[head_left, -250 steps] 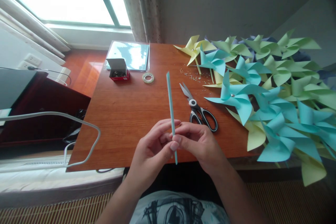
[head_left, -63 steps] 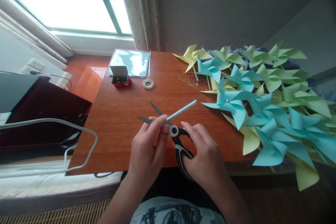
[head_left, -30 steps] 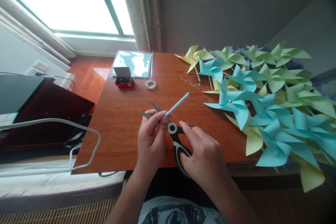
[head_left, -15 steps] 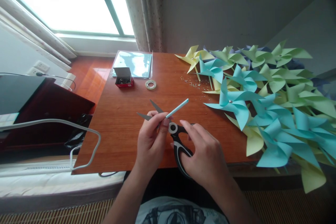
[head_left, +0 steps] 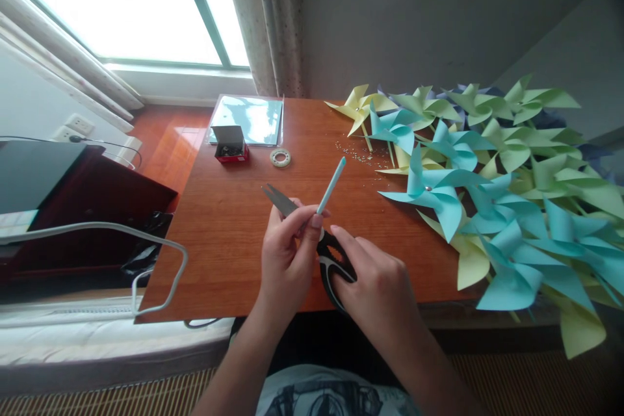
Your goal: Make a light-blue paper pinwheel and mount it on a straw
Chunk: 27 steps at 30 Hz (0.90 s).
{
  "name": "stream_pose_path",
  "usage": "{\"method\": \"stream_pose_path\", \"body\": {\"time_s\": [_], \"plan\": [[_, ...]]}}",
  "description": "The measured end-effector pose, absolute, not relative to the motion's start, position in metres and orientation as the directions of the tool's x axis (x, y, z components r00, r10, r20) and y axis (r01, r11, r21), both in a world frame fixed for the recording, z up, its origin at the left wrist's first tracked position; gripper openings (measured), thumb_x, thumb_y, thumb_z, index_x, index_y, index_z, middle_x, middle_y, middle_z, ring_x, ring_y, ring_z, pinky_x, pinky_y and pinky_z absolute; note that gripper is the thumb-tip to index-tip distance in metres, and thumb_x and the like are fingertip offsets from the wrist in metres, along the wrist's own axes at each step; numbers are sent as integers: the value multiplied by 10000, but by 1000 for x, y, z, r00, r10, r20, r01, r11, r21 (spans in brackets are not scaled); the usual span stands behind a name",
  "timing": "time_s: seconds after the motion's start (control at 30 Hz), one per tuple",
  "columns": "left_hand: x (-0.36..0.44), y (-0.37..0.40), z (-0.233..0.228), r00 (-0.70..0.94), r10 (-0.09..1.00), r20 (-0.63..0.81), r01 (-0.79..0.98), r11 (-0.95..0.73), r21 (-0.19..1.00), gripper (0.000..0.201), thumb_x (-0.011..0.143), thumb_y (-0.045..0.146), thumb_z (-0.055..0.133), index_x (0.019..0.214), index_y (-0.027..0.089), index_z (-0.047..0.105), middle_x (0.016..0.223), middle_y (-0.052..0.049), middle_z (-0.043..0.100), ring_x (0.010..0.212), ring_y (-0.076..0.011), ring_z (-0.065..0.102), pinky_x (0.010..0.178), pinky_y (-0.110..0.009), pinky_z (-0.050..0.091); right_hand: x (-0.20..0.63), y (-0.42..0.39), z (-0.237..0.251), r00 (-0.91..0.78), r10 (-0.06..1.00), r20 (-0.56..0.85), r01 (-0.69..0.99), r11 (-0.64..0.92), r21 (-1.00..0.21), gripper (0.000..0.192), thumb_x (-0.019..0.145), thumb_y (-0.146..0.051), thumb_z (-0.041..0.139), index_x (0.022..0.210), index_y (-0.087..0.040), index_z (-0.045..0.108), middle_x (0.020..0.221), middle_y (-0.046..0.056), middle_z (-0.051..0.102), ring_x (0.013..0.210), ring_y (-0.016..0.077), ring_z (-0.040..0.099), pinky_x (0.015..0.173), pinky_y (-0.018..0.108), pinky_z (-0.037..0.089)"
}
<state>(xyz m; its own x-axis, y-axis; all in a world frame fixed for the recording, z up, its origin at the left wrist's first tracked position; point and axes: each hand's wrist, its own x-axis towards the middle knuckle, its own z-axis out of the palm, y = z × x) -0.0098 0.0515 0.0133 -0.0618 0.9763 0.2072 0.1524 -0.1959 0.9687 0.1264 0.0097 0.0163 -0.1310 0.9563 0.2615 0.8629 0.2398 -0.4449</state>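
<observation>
My left hand [head_left: 287,259] pinches a thin light-blue paper stick [head_left: 332,184] between thumb and fingertips; the stick points up and to the right over the wooden table [head_left: 229,234]. My right hand [head_left: 377,286] grips the black-and-white handles of the scissors [head_left: 331,262]. The scissor blades [head_left: 279,199] are closed and stick out to the upper left, behind my left fingers. Both hands are close together at the table's near edge.
A large heap of blue, yellow and green paper pinwheels [head_left: 487,182] covers the table's right side. At the back lie a small red box [head_left: 230,143], a roll of tape [head_left: 280,157], a sheet of paper [head_left: 246,119] and scattered tiny pins [head_left: 358,153]. A white cable [head_left: 146,260] loops at the left.
The scissor blades, open half a second ago, have shut. The stick has tilted more upright and its visible length is shorter than eight seconds ago, when both hands held it and the scissors lay on the table.
</observation>
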Motion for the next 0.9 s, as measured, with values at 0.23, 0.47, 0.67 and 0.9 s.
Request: {"method": "stream_pose_path", "body": {"time_s": [0.23, 0.47, 0.67, 0.9], "plan": [[-27, 59, 22, -135, 965, 223, 172, -199, 965, 150, 952, 287, 647, 886, 222, 766, 1090, -57, 578, 1042, -186, 572, 793, -255, 453, 140, 15, 16, -43, 967, 252, 863, 163, -478, 363, 911, -276, 676, 1239, -124, 701, 949, 107, 795, 814, 251, 763, 748, 320, 564], [-46, 58, 25, -161, 974, 160, 254, -116, 960, 149, 925, 318, 687, 979, 216, 781, 767, 0, 666, 675, -125, 569, 590, -232, 418, 158, 20, 10, 91, 994, 57, 712, -25, -702, 468, 787, -361, 808, 1208, -188, 698, 790, 37, 769, 693, 213, 732, 646, 288, 569], [-56, 53, 25, -244, 942, 229, 415, -112, 903, 196, 915, 323, 697, 1042, 205, 787, 684, 20, 639, 595, -100, 525, 531, -214, 381, 161, 19, 2, 17, 995, -100, 519, -95, -850, 519, 872, -324, 674, 1349, -141, 583, 977, 87, 767, 831, 207, 757, 770, 317, 617], [-67, 44, 22, -261, 940, 221, 463, -79, 883, 194, 919, 333, 687, 1029, 201, 777, 675, 27, 616, 574, -96, 501, 512, -208, 371, 157, 29, -5, 14, 971, 239, 888, 98, -450, 411, 936, -284, 579, 1279, -71, 660, 1046, 166, 785, 851, 281, 768, 764, 390, 611]]}}
